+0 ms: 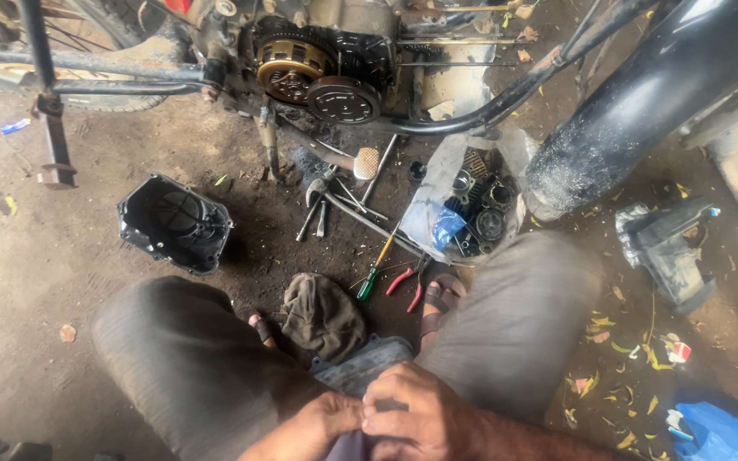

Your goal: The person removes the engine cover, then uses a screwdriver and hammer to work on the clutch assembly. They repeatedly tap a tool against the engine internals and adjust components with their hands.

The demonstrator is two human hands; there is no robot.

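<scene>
Dim, soft daylight with weak, diffuse shadows. A pale glare falls on the plastic bag (437, 201). Wide-angle lens bends the edges; focus is fairly sharp.

We've got a motorcycle engine with its clutch (295, 68) exposed up top, and the black side cover (174, 224) lying open-side-up on the dirt, well apart to the left. Wrenches (335, 201) are scattered just below the engine. Beside them sit a green-handled screwdriver (375, 271) and red-handled pliers (409, 282). A clear bag of engine parts (470, 209) is right next to those, and a dirty rag (322, 314) lies near the sandals.
</scene>
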